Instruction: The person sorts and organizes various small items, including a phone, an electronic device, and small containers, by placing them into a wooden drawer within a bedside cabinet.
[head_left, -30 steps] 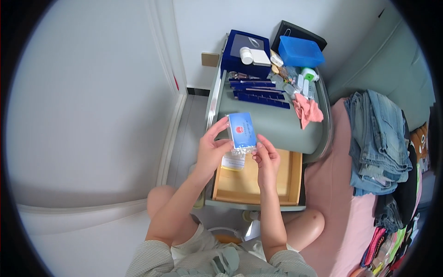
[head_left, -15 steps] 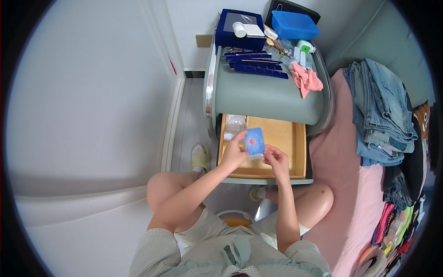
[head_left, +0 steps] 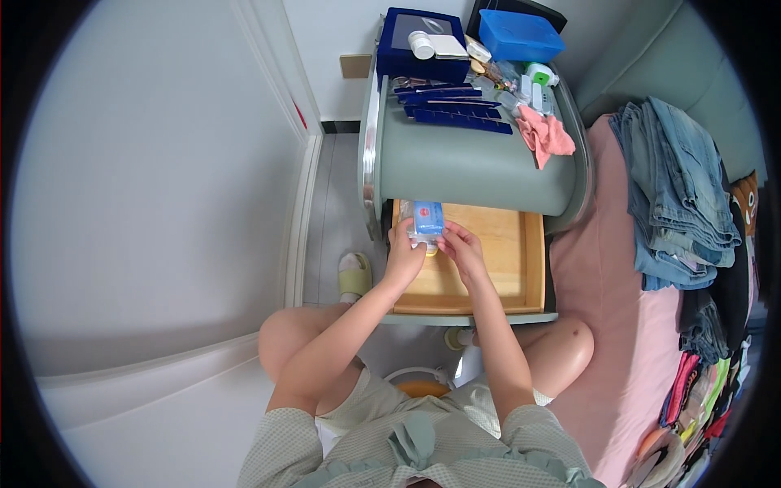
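Over the left back part of an open wooden drawer (head_left: 500, 260), a small blue packet (head_left: 429, 218) with a clear lower end is held between both hands. My left hand (head_left: 404, 254) closes on its lower left side. At its lower right corner, the fingers of my right hand (head_left: 464, 250) pinch the edge. Clear plastic things show beside and under the packet, mostly covered by it and my fingers. A small yellow edge shows just below the packet, too little of it to name.
Above the drawer, the green cabinet top (head_left: 472, 171) carries dark blue strips (head_left: 455, 118), a dark blue box (head_left: 407, 69), a blue plastic box (head_left: 521, 39) and a pink cloth (head_left: 543, 137). Folded jeans (head_left: 671, 187) lie on the pink bed (head_left: 606, 325) at right.
Both hands have carried the blue packet away from me and leftward, to the drawer's back left part. It now overlaps the clear plastic things there.
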Available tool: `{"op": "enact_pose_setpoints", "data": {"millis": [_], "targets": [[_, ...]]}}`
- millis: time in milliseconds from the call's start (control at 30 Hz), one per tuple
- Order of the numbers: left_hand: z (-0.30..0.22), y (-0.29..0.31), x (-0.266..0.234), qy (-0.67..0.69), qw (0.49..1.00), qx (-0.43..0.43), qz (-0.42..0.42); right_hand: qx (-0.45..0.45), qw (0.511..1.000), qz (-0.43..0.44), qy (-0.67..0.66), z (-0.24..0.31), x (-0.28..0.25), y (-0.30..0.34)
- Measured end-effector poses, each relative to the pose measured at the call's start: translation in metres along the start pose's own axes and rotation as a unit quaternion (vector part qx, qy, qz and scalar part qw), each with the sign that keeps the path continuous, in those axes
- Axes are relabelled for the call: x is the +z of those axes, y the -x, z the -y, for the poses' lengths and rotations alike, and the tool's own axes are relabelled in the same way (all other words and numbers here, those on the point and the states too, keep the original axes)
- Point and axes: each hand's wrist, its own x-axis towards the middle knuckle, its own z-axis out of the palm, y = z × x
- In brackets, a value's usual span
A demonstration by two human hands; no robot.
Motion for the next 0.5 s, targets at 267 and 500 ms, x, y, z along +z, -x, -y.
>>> {"op": "enact_pose_setpoints", "data": {"millis": [267, 500], "targets": [[-0.008, -0.007, 0.008, -0.030, 0.999, -0.005, -0.044, -0.035, 0.999, -0.025, -0.019, -0.006, 0.025, -0.037], [0.011, -0.022, 0.014, -0.029, 0.998, 0.049, -0.030, -0.100, 0.994, -0.038, 0.002, -0.012, 0.029, -0.053]]}}
